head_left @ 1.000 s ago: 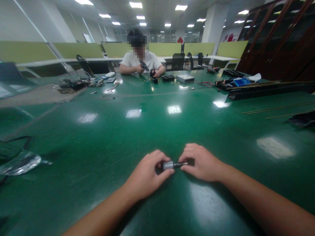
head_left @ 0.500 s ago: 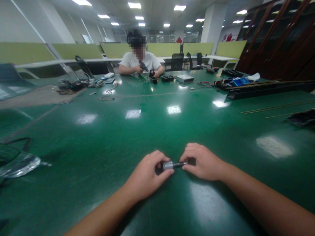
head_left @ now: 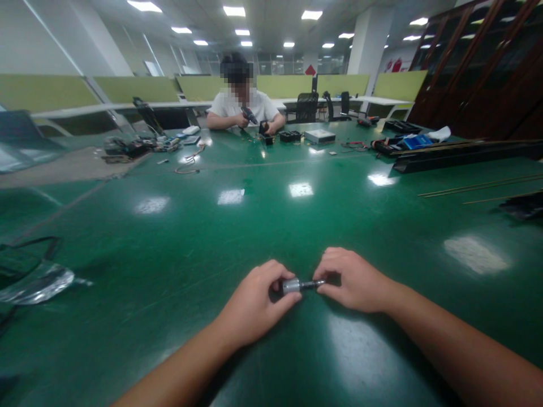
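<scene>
Low over the green table (head_left: 190, 226), a small cylindrical tool with a silver collar (head_left: 291, 285) and a thin dark shaft lies level between my two hands. My left hand (head_left: 257, 302) is closed round its thick end, thumb and fingers on the silver part; the rear of that end is dark and partly hidden by the palm. At the other end, my right hand (head_left: 350, 278) pinches the shaft's bright tip between thumb and fingertips. A short stretch of shaft shows between the hands. Its exact kind cannot be made out.
Across the table a person (head_left: 246, 107) holds a power drill (head_left: 249, 115) and a black part. A silver box (head_left: 319, 136) sits nearby. Cables and parts (head_left: 127, 147) lie far left, a crinkled silver bag (head_left: 42, 284) near left. Long black channels (head_left: 462, 158) and thin rods occupy the right.
The whole view has shifted very slightly to the right. Both hands keep the same hold on the cylindrical tool, with no clear movement otherwise.
</scene>
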`<state>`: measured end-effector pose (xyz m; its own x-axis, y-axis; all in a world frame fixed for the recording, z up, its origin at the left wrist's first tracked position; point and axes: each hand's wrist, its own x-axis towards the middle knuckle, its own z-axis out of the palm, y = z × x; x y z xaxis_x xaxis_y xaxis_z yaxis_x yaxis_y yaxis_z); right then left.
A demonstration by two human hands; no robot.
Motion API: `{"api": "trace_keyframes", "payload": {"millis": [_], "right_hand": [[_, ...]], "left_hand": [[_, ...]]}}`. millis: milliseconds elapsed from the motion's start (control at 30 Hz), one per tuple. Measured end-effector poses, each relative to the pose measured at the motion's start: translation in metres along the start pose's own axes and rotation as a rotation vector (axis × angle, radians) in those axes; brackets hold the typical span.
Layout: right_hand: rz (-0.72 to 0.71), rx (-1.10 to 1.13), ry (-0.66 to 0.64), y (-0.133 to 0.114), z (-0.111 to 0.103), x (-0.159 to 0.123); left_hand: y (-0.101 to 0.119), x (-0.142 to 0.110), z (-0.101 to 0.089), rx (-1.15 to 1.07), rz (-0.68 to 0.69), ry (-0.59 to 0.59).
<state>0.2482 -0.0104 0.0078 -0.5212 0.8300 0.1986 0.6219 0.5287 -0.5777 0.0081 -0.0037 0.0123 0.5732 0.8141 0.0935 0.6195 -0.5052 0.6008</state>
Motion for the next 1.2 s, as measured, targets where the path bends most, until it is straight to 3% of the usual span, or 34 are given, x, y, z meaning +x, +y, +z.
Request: {"api": "trace_keyframes", "payload": {"millis": [1200], "right_hand": [[0.038,-0.009,-0.035,0.004,-0.011,-0.002]], "left_hand": [[0.000,0.000,-0.001,-0.006,0.015,0.001]]}}
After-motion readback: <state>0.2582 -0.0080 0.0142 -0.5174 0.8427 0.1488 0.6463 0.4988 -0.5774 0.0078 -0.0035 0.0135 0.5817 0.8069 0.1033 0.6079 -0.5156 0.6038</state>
